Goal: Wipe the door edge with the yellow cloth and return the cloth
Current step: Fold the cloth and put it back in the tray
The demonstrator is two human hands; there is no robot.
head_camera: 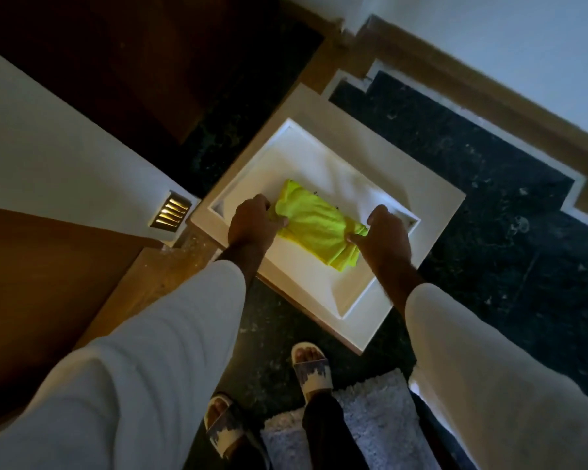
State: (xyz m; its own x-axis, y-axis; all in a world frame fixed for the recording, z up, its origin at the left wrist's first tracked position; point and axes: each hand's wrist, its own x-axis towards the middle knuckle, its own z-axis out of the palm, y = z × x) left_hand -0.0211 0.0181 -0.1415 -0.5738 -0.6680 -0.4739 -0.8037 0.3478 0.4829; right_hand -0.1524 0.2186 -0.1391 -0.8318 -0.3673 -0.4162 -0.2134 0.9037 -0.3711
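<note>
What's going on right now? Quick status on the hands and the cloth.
Left hand and right hand pinching opposite ends of folded yellow microfibre cloth. Cloth lies in white recessed tray. Nothing in the way.

dim and murky here, warm glow spilling from the low wall light (170, 214), white tray (431, 198) catching it, edges bending wide-angle, corners soft.

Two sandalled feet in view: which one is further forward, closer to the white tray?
The person's right foot is. It stands on the dark floor just below the white tray. The left foot sits further back, near the bottom of the frame.
</note>
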